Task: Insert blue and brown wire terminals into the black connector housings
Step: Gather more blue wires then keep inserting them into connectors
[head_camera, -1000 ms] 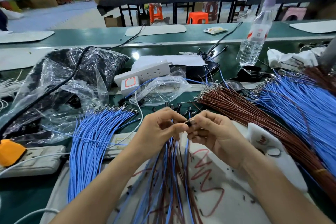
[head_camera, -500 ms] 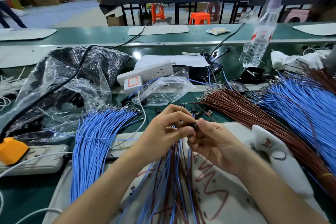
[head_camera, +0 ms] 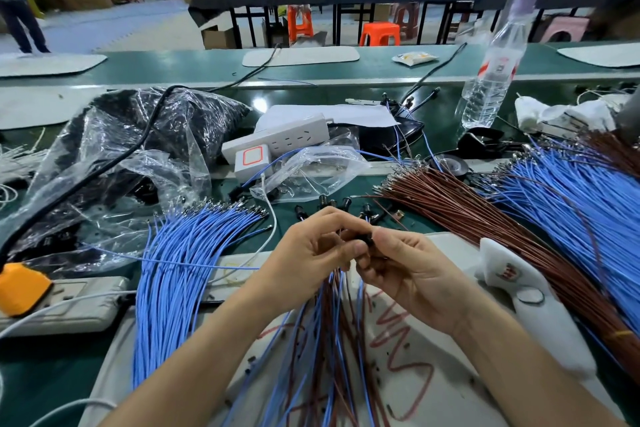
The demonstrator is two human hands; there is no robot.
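Left hand (head_camera: 308, 253): fingers (head_camera: 353, 248) curled tight, pinching the top of the mixed wire bunch (head_camera: 332, 340). Right hand (head_camera: 419, 274): fingers (head_camera: 388, 236) also narrow, pinching a black connector housing (head_camera: 369, 240) right where both thumbs meet. The terminal tip is hidden under the fingertips, so I can't tell its colour or whether it's seated.

The bunch is blue and brown wires together. It hangs from the pinch back toward the person, over a white board (head_camera: 457, 392) with red scribble.

Just beyond the fingers: loose black housings (head_camera: 341, 202) on the green counter (head_camera: 41, 367). Left of the fingers: blue wire bundle (head_camera: 180, 270), terminals pointing away. Right: brown wire bundle (head_camera: 485, 236), and past it a second blue bundle (head_camera: 571, 204). Farther beyond: clear plastic bag (head_camera: 311, 170), white power strip (head_camera: 280, 139).

Read: mid-insertion on one housing, with a wire end being fed into its cavity. Next move needs the terminal lined up with the cavity, then a straight push along the wire axis until it latches. The right fingers hold the housing rigid, then a light tug to confirm. Thin wire will likely buckle if gripped far from the terminal, so pinch close. Wire stock on both sides is large, so the job looks far from finished.
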